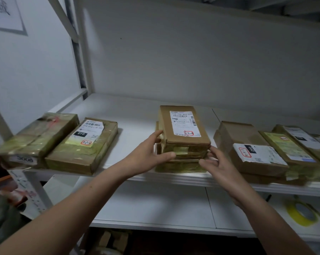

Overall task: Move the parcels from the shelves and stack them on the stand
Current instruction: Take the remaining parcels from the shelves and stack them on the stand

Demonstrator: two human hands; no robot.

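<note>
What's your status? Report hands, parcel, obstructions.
Left hand open against middle parcel, right hand open by its right corner. Parcel on shelf, atop lower parcel. Nothing blocking.

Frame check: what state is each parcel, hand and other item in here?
top middle parcel, flat on another parcel, label up.
lower middle parcel, flat on the shelf, underneath.
left hand, open, touching the top parcel's left front corner.
right hand, open, fingers spread at its right front corner; contact unclear.
left parcels, two flat, side by side.
right parcels, overlapping pile.
tape roll, flat on the lower shelf.
</note>
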